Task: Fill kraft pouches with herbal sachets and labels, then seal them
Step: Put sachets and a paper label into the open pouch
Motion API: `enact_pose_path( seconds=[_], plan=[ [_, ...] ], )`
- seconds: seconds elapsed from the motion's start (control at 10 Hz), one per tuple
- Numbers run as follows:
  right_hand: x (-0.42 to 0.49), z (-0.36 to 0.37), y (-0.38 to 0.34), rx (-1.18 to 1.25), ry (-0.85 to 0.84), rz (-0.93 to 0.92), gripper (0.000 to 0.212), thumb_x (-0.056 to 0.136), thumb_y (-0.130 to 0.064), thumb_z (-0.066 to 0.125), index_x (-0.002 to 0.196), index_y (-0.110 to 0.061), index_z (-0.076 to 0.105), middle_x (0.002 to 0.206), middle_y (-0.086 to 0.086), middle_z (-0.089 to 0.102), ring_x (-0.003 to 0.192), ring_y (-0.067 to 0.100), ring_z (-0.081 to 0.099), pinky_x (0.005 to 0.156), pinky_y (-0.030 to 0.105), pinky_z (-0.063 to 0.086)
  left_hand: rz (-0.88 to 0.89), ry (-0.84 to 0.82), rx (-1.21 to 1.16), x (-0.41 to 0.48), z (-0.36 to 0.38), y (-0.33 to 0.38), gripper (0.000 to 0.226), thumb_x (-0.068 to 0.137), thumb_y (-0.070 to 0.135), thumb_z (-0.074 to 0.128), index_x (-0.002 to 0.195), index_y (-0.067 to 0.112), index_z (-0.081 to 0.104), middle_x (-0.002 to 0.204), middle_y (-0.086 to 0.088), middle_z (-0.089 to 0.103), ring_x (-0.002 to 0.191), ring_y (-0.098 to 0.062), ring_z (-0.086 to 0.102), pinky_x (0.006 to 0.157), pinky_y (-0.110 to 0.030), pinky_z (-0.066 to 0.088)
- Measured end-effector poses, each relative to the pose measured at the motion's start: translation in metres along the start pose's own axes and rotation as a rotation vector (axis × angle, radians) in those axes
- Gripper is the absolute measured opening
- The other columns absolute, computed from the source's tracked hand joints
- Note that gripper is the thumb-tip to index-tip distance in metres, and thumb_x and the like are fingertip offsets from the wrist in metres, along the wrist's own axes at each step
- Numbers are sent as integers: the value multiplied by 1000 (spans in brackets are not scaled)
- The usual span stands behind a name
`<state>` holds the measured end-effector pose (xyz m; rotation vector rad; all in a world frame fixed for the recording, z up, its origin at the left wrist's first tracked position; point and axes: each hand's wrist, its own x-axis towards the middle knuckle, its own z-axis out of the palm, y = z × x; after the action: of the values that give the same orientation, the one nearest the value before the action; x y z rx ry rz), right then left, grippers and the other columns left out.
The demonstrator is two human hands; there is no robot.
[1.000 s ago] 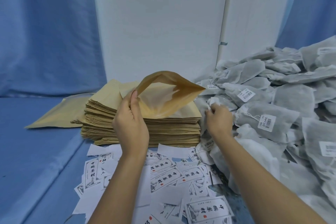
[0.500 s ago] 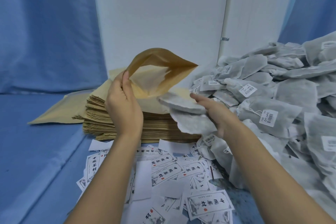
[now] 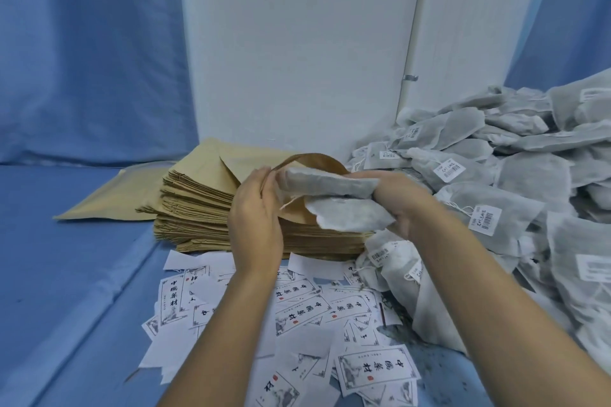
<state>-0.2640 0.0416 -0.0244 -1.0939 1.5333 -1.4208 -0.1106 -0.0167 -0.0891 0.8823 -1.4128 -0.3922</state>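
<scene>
The right hand [image 3: 401,198] grips two sachets [image 3: 327,183] in curled fingers, long axis running 3 to 9 o'clock, leading ends entering the kraft pouch [image 3: 314,160], whose mouth the left hand [image 3: 256,218] pinches open at 9 o'clock.

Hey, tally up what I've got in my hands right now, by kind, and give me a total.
1 kraft pouch, pinched open by the left hand
2 herbal sachets, gripped in the right hand at the pouch's mouth
Total: 3
</scene>
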Motion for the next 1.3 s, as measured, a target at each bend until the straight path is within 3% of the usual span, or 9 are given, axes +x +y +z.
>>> enact_pose_path(
  seconds=[0.1, 0.2, 0.3, 0.5, 0.6, 0.7, 0.8, 1.0, 1.3],
  plan=[
    [9, 7, 1, -145, 138, -72, 29, 86, 0, 58, 69, -20, 72, 69, 1, 68, 67, 14, 60, 59, 26, 52, 28, -8, -22, -5, 0, 6, 52, 93, 40, 36, 121, 5, 62, 120, -6, 64, 116, -18, 56, 99, -25, 42],
    [18, 24, 5, -214, 324, -130, 30, 89, -2, 49, 88, -16, 75, 78, 6, 69, 67, 13, 63, 59, 25, 50, 58, -1, -24, -16, 4, 13, 56, 90, 43, 34, 122, 5, 61, 123, -7, 62, 120, -18, 54, 102, -23, 39],
    [30, 47, 11, -304, 407, -123, 32, 91, -3, 47, 113, -6, 68, 114, 16, 67, 110, 30, 60, 85, 27, 45, 44, 27, -74, -28, 12, 22, 53, 92, 42, 37, 120, 5, 63, 121, -5, 63, 121, -16, 54, 102, -29, 43],
    [36, 57, 12, -193, 405, 31, 32, 97, -5, 45, 126, 4, 55, 130, 21, 56, 118, 32, 55, 82, 27, 44, 94, 8, -57, -45, 14, 22, 47, 94, 40, 39, 119, 9, 64, 121, 1, 64, 121, -12, 53, 101, -27, 42],
    [21, 63, 12, -282, 300, -2, 33, 98, -8, 39, 123, 6, 56, 126, 23, 57, 116, 35, 55, 83, 30, 45, -23, 8, -56, -41, 10, 23, 53, 91, 46, 35, 120, 13, 65, 122, 5, 63, 119, -11, 54, 99, -33, 45],
    [8, 61, 21, -714, 234, -231, 33, 101, -16, 32, 115, 2, 55, 118, 23, 57, 110, 37, 53, 83, 35, 41, -108, 27, -44, -29, 11, 18, 48, 93, 45, 36, 120, 17, 64, 121, 7, 63, 116, -10, 55, 94, -30, 46],
    [-11, 56, 28, -994, 395, -488, 30, 99, -26, 35, 109, -8, 56, 107, 17, 55, 102, 36, 50, 75, 35, 34, -114, 12, -15, -22, 13, 18, 39, 96, 39, 41, 119, 18, 64, 116, 8, 65, 111, -10, 57, 88, -30, 48],
    [0, 54, 20, -958, 255, -375, 23, 95, -17, 39, 90, -4, 58, 103, 19, 59, 91, 33, 51, 69, 29, 30, -57, 29, -14, -34, 16, 21, 54, 90, 53, 33, 116, 19, 67, 112, 11, 65, 107, -6, 57, 78, -14, 40],
    [15, 43, 32, -791, 151, -431, 25, 93, -9, 41, 95, 0, 64, 99, 15, 67, 92, 30, 59, 72, 30, 40, -38, 38, -30, -45, 21, 27, 58, 90, 59, 31, 118, 22, 65, 119, 12, 64, 114, -5, 55, 92, -35, 49]
  ],
)
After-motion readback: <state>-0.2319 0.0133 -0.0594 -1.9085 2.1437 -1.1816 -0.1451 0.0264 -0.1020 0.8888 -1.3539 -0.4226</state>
